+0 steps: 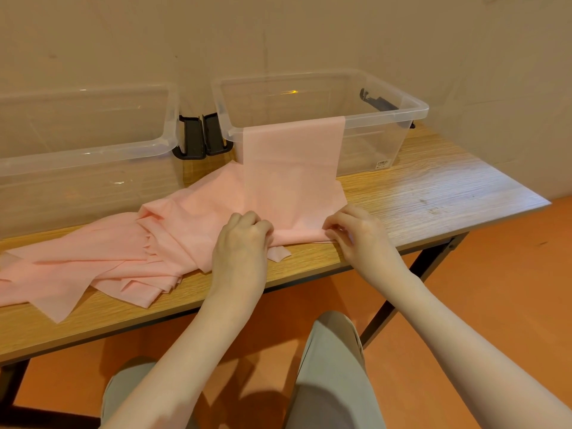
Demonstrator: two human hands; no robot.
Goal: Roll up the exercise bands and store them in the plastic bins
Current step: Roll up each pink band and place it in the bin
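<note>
From the head view, the person looks to be starting the roll on one pink band (294, 168). Its near end lies by the front edge of the tabletop (433, 193), and the far end is draped over the front rim of the right bin (411, 109). The left hand (244, 236) has its fingers curled down onto the near end. The right hand (356, 230) pinches the other corner of that same end. Best bet here: keep both hands level so the first turn goes on square, tuck it tight, then let the draped length feed down as the roll travels toward the bin. The band is thin, matte and limp, so it'll probably skew easily. More pink bands (102, 264) sit in a messy pile toward the left end. The left bin (93, 150) seems empty, though the clear plastic makes that hard to call.
</note>
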